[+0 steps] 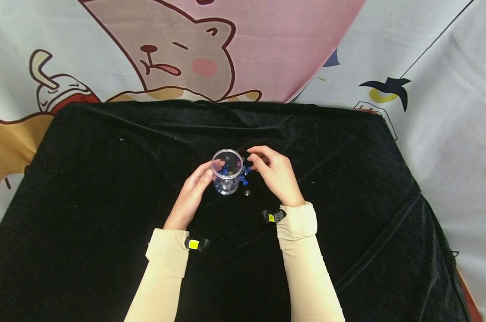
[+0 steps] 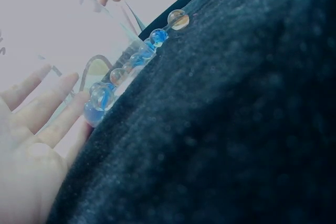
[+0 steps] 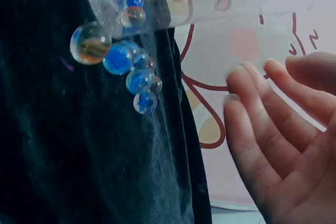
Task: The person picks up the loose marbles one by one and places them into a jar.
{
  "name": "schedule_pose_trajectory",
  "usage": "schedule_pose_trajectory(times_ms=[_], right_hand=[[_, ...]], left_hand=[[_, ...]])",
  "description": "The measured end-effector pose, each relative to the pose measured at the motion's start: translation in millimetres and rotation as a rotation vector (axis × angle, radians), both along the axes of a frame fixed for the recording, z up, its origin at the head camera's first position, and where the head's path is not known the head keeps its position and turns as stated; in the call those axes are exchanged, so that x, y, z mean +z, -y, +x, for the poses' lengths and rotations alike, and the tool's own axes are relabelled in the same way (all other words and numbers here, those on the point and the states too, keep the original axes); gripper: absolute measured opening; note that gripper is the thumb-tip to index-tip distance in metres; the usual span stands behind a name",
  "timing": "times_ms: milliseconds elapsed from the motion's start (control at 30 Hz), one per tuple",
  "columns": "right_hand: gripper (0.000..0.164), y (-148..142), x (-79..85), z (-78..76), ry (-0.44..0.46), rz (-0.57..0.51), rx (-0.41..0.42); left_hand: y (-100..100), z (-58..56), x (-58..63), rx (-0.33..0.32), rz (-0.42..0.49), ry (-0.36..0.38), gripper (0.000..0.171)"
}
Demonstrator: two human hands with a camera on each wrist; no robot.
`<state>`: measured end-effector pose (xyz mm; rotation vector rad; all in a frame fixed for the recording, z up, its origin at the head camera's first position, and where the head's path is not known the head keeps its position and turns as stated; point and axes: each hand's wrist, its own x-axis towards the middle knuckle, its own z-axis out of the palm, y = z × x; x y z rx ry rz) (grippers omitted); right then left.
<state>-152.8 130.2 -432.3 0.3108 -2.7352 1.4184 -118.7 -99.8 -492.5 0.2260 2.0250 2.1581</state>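
Observation:
A clear plastic jar (image 1: pixel 226 185) stands upright, mouth up, on the black cloth. My left hand (image 1: pixel 193 190) holds it from the left, thumb at the near side and fingers reaching behind. To the jar's right lie several glass marbles (image 3: pixel 139 80), mostly blue-swirled, with an amber marble (image 1: pixel 247 192) nearest me. More marbles show through the wall; whether they are inside or behind it I cannot tell. My right hand (image 1: pixel 276 172) hovers right of the jar's rim, above the marbles. Its fingers are loosely bent, and no marble shows between them in the right wrist view (image 3: pixel 294 129).
Black cloth (image 1: pixel 106 201) covers the table, with soft folds toward the back and right. Behind the far edge hangs a cartoon-printed curtain (image 1: pixel 283 49). Dark wrist straps with yellow tags sit at both beige sleeves (image 1: pixel 303 228).

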Motion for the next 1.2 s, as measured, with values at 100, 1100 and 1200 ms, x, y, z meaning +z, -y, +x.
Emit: schedule_pose_trajectory(times_ms=[100, 1100, 1200], right_hand=[[0.025, -3, -3.1, -0.6, 0.021, 0.026, 0.007], [0.034, -3, -19.6, -3.9, 0.226, 0.226, 0.098], [0.034, -2, -21.1, -4.2, 0.236, 0.242, 0.107]], left_hand=[[0, 0.2, -0.8, 0.001, -0.001, -0.002, 0.043], [0, 0.7, -0.7, 0.000, 0.009, -0.009, 0.043], [0, 0.9, -0.5, -0.002, 0.009, -0.008, 0.043]])
